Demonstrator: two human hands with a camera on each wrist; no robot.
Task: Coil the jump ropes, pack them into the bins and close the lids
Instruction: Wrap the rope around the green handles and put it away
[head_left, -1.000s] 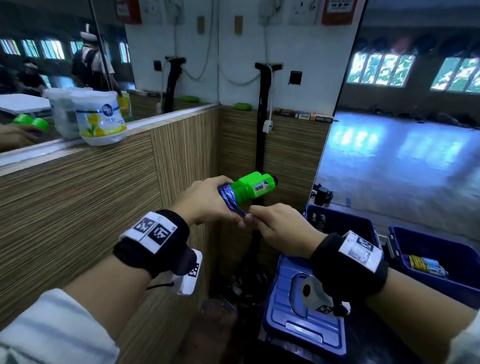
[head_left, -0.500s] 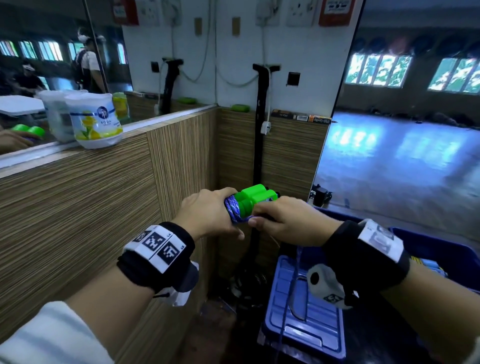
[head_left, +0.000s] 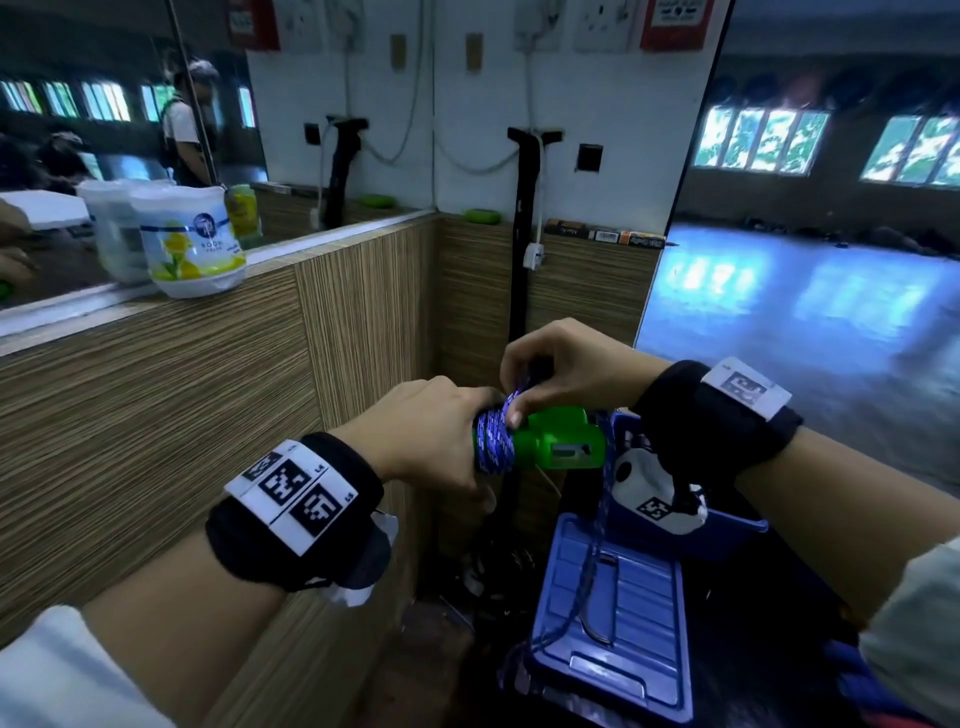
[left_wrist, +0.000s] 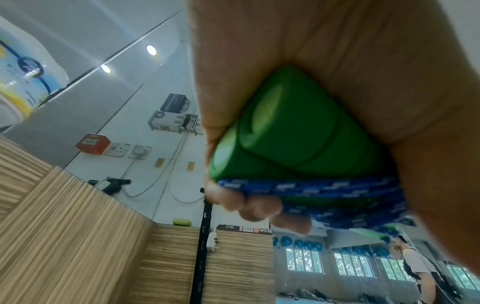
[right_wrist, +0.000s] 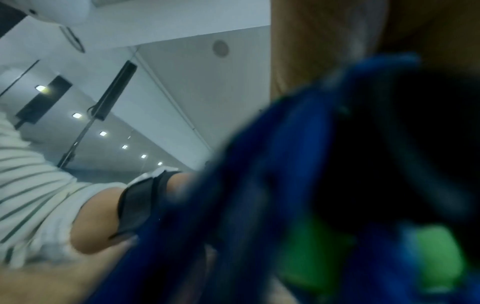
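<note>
While the left hand (head_left: 436, 436) wraps its fingers round the green jump-rope handles (head_left: 558, 439), holding them level in front of the wood-grain wall panel (head_left: 171, 415), the right hand (head_left: 566, 364) sits just above, its fingertips pinching the blue rope (head_left: 493, 441) where it is wound in tight turns round the handles beside the left thumb. The left grip is closed fully on the handles; in the left wrist view the two green handle ends lie side by side in the palm with rope crossing over the fingers (left_wrist: 262, 209). The right grip is closed only at the fingertips, on a strand of rope rising from the coil. The right wrist view is too blurred to add more than blue rope and a patch of green. A loose length of rope hangs down from the handles and trails across the blue lid (head_left: 618, 613) lying flat below. Behind the right wrist stands an open blue bin (head_left: 727, 525). On the ledge to the left rests a white tub (head_left: 192, 239) with a lemon label.
</note>
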